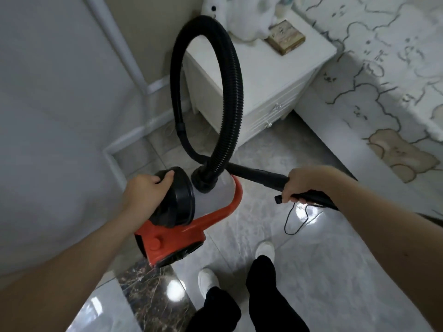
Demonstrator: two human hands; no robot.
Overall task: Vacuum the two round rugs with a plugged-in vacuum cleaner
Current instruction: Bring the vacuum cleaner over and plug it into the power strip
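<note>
While I look down at the pale marble floor (299, 271), the bed (383, 80) with its cloud-patterned cover fills the upper right and runs out of view at the top and right, so I cannot see how far it goes; neither round rug shows anywhere I can see. Beside it stands the white nightstand (275, 75), its top partly hidden by a fluffy white soft toy (249, 20) that is cut off at the upper edge, with a small tan box (286, 37) next to it, too blurred to read. My vacuum cleaner (182, 216), orange with a black cap and a pale drum, hangs above the floor, tilted, its underside turned away from me. Its black ribbed hose (233, 92) loops high in front of the nightstand and crosses over itself near the drum. My left hand (143, 192) is closed over the rim of the black cap, fingers curled around it. My right hand (304, 185) is wrapped around the black wand (263, 177), whose far end disappears under my forearm. A thin black cord (291, 224) dangles from that grip; where it leads I cannot tell, and no plug or socket is visible
</note>
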